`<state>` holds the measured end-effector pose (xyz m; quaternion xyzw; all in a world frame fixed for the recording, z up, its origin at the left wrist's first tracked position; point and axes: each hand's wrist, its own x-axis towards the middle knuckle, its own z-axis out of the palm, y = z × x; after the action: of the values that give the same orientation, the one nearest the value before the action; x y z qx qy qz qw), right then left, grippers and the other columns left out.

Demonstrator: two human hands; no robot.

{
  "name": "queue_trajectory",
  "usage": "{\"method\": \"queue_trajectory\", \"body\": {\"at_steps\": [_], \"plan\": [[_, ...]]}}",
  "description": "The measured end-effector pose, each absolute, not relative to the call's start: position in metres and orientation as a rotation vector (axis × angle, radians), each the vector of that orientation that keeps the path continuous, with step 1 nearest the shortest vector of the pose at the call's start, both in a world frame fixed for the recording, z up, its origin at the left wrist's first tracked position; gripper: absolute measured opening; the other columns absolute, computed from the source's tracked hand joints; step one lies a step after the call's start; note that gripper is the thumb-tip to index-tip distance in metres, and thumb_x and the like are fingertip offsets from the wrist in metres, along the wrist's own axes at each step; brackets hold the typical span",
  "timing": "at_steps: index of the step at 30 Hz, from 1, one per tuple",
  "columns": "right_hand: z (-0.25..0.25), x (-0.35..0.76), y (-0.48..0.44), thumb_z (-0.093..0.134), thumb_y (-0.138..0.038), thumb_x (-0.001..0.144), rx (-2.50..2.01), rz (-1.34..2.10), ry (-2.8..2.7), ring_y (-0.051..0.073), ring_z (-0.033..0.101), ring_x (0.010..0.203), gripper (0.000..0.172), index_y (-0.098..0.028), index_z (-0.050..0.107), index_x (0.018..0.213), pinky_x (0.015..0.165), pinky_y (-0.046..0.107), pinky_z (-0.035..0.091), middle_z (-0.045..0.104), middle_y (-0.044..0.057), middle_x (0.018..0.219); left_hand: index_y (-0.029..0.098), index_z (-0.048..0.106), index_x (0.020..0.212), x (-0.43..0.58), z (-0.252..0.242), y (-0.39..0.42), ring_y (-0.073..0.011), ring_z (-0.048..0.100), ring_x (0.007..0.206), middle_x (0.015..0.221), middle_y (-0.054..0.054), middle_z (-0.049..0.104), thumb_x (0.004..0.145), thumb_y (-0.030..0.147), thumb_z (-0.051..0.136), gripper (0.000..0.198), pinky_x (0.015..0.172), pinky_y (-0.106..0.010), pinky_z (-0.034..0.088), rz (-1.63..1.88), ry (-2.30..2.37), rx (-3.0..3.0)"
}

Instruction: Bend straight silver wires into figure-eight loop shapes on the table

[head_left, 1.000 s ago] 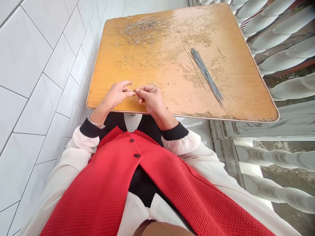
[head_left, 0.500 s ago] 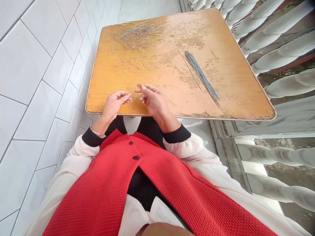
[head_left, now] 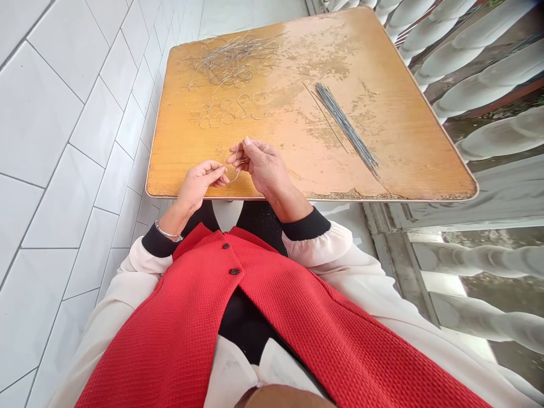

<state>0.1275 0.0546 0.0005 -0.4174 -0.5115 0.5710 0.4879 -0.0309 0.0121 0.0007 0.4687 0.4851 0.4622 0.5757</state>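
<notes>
Buttons (head_left: 234, 271) close a red waffle-knit waistcoat (head_left: 178, 334) at our chest, and just above it cream sleeves (head_left: 317, 241) end in black cuffs, with a thin metal bangle (head_left: 169, 232) on the left wrist. Our left hand (head_left: 198, 187) and right hand (head_left: 261, 170) are close together, almost touching, just inside the near edge of the wooden bench (head_left: 382, 141). Between them stands a thin bent wire (head_left: 234, 169), pinched by the right thumb and fingers; the left fingertips reach its lower part, but it is too fine for us to tell whether they grip it. We judge this springy wire the main risk: if the pinch slackens, it could flick free and fall, and a sharp end could prick a finger. Farther up the bench lies a row of small wire loops (head_left: 229, 110), with a tangled heap of wire (head_left: 232, 59) beyond it. A careless sweep of the wrist could push the row into the heap and snag the pieces together. To the right, a loose bundle of straight wire rods (head_left: 346, 124) could roll or spread if knocked.
</notes>
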Motion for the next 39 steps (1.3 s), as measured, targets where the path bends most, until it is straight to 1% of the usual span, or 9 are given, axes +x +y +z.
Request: {"method": "queue_trajectory", "body": {"at_steps": [4,8,12,14,16,21,26,32,39], "plan": [[-0.0013,0.1284,0.0586,0.064,-0.069,0.091,-0.996,1.418,-1.237,0.009,0.061,0.058,0.054,-0.020,0.062,0.071,0.057,0.021,0.050,0.073,0.003,0.077,0.017,0.062,0.080,-0.0283,0.0028,0.0090,-0.0057,0.061,0.063,0.069,0.003,0.068,0.096,0.019,0.064,0.016,0.072,-0.020,0.048,1.086,1.121,1.019],[-0.0050,0.1287,0.0614,0.066,-0.068,0.090,-1.016,1.407,-1.222,0.009,0.064,0.062,0.052,-0.019,0.062,0.072,0.059,0.022,0.051,0.073,0.003,0.083,0.018,0.062,0.084,-0.0242,-0.0002,0.0074,-0.0060,0.062,0.066,0.075,0.002,0.070,0.096,0.023,0.064,0.014,0.075,-0.021,0.049,1.125,1.151,1.022],[-0.0089,0.1301,0.0622,0.064,-0.069,0.091,-1.030,1.370,-1.253,0.011,0.066,0.068,0.051,-0.020,0.065,0.077,0.059,0.021,0.050,0.072,0.003,0.082,0.021,0.064,0.097,-0.0243,-0.0051,0.0084,-0.0082,0.065,0.071,0.078,0.001,0.071,0.095,0.024,0.065,0.004,0.076,-0.023,0.049,1.162,1.233,1.139],[-0.0096,0.1304,0.0623,0.063,-0.070,0.091,-1.038,1.356,-1.259,0.011,0.065,0.068,0.052,-0.021,0.066,0.077,0.058,0.021,0.049,0.071,0.003,0.081,0.022,0.065,0.107,-0.0259,-0.0056,0.0085,-0.0095,0.067,0.077,0.081,0.001,0.072,0.094,0.024,0.065,0.013,0.078,-0.024,0.050,1.180,1.282,1.220],[-0.0091,0.1300,0.0624,0.061,-0.072,0.090,-1.035,1.359,-1.244,0.010,0.063,0.064,0.054,-0.020,0.065,0.075,0.056,0.021,0.048,0.071,0.003,0.078,0.023,0.065,0.111,-0.0273,-0.0043,0.0073,-0.0101,0.067,0.080,0.083,0.001,0.072,0.093,0.024,0.067,0.017,0.079,-0.024,0.050,1.187,1.311,1.271],[-0.0049,0.1279,0.0606,0.060,-0.075,0.090,-1.045,1.335,-1.218,0.009,0.059,0.057,0.057,-0.020,0.064,0.074,0.053,0.020,0.046,0.068,0.002,0.072,0.019,0.066,0.091,-0.0262,0.0008,0.0037,-0.0063,0.060,0.065,0.078,0.001,0.071,0.092,0.021,0.067,0.003,0.064,-0.021,0.047,1.126,1.225,1.158],[-0.0050,0.1283,0.0591,0.062,-0.070,0.092,-1.019,1.376,-1.239,0.009,0.060,0.057,0.053,-0.020,0.065,0.075,0.054,0.021,0.047,0.067,0.001,0.070,0.018,0.063,0.080,-0.0248,0.0029,0.0061,-0.0034,0.051,0.057,0.073,0.003,0.069,0.091,0.013,0.065,0.012,0.054,-0.017,0.038,1.104,1.146,0.972],[-0.0091,0.1289,0.0606,0.064,-0.070,0.090,-1.019,1.394,-1.220,0.008,0.054,0.050,0.055,-0.019,0.061,0.068,0.050,0.021,0.046,0.062,-0.001,0.061,0.017,0.058,0.074,-0.0261,0.0036,0.0064,-0.0024,0.043,0.045,0.054,0.007,0.055,0.093,0.013,0.063,0.020,0.047,-0.016,0.031,1.083,1.124,0.927],[-0.0053,0.1297,0.0581,0.067,-0.063,0.092,-1.012,1.424,-1.225,0.005,0.051,0.046,0.052,-0.017,0.061,0.068,0.048,0.017,0.043,0.059,-0.002,0.057,0.015,0.064,0.080,-0.0265,0.0043,0.0058,-0.0018,0.039,0.040,0.048,0.008,0.053,0.097,0.016,0.060,0.017,0.042,-0.015,0.025,1.026,1.176,1.009]]}}
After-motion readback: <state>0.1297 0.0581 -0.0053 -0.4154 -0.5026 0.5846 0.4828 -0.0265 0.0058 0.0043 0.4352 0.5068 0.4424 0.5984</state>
